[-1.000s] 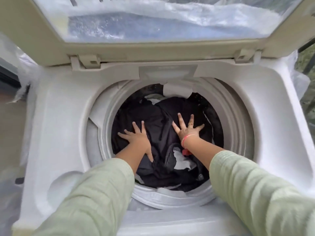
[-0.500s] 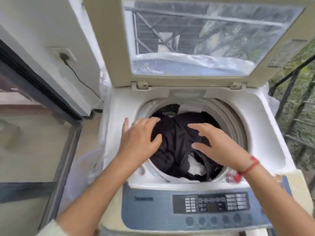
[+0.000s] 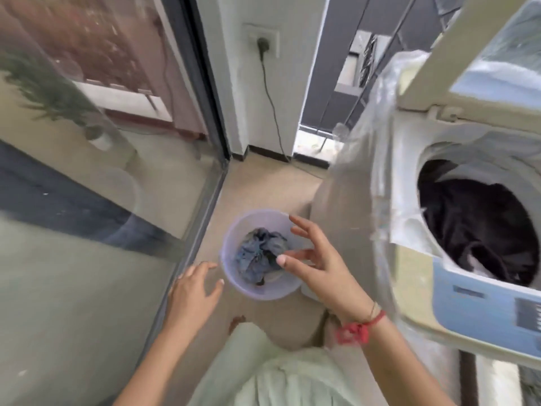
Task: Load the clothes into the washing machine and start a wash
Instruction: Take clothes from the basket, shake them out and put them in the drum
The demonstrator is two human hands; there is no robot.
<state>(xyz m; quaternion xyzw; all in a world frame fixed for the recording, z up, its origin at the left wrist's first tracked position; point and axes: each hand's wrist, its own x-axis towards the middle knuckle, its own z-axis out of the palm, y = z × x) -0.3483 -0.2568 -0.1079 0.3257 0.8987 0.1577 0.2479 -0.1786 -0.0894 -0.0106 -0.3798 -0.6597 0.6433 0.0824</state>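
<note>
Two hands: both are out over the beige floor [image 3: 263,186], empty, neither gripping anything.
Right hand [image 3: 319,268]: fingers spread and slightly bent, released, over the right side of the lilac basin [image 3: 230,253]. Its thumb tip overlaps the bundle inside in this view, but I cannot tell whether they touch.
Left hand [image 3: 193,291]: fingers relaxed and a little curved, holding nothing, just left of the basin's near rim and apart from it.
Wrist: a red band [image 3: 360,329] sits on the right wrist.
Basin clothes [image 3: 257,256]: a crumpled blue-grey bundle lies in the bottom of the basin, between the two hands and nearer the right one.
Basin: upright on the floor, between the glass door [image 3: 87,200] and the washing machine [image 3: 409,159].
Machine: it stands right of the right hand, with its lid [image 3: 456,68] raised and clear plastic wrap [image 3: 369,142] hanging down its side.
Drum clothes [image 3: 474,224]: dark garments fill the drum, a bit of white at the near edge, well apart from both hands.
Control panel [image 3: 480,300]: blue, at the machine's near edge, blurred.
Wall: a plug sits in a socket [image 3: 263,39], its cord running down towards the floor.
</note>
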